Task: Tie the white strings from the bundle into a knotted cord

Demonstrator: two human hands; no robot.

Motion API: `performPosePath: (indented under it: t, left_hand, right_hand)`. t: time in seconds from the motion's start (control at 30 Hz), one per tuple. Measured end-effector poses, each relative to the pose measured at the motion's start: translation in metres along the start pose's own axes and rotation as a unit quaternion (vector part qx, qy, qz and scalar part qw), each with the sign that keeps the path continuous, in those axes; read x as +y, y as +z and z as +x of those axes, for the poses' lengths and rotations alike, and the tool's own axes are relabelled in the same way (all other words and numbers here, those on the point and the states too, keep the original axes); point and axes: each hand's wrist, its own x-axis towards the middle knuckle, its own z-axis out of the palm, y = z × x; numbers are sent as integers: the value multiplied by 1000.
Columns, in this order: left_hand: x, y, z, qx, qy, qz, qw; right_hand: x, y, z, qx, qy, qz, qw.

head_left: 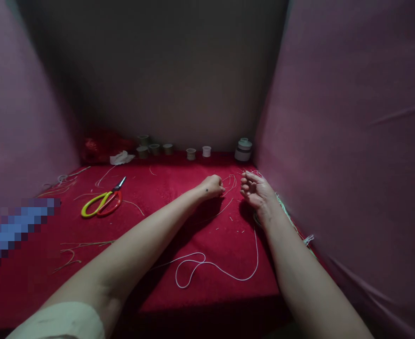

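Observation:
My left hand [213, 186] is closed in a pinch above the red cloth, its fingertips pointing right. A thin pale cord [233, 181] makes a small loop between it and my right hand. My right hand [256, 189] is turned palm inward with curled fingers, and fine strands stick out around its fingertips. What exactly sits between those fingers is partly hidden. Below the hands, a long white cord [225, 273] runs from under the right wrist and winds in loose loops toward my left forearm. Short cord clippings [231, 218] lie on the cloth nearby.
Scissors [103, 202] with yellow and red handles lie left on the red cloth [151, 197]. Along the back stand several spools [191, 154], a jar [243, 149], a crumpled white tissue [122, 157] and a red bag [103, 145]. Green cords [287, 212] lie along the right wall.

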Motion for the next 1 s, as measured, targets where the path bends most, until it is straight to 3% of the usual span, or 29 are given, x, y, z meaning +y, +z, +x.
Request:
performPosePath:
  t: [0.17,0.37,0.5,0.7,1.0]
  left_hand:
    - [12,9,-7,26,6,76,997]
    - [16,23,-6,47,6,91,995]
    - [14,19,-6,63,12,67,996]
    - [9,4,-3,28,27,15,999]
    - [19,16,-9,58,34,119,991]
  right_hand:
    - [1,-4,1,2,0,-5,1000]
    - [-2,-5,1,10,-1,-7,1000]
    - [-2,-3,1,23,11,-18,1000]
    - [1,0,-1,28,72,-68,995]
    - [0,-1,-1,42,33,-61,997]
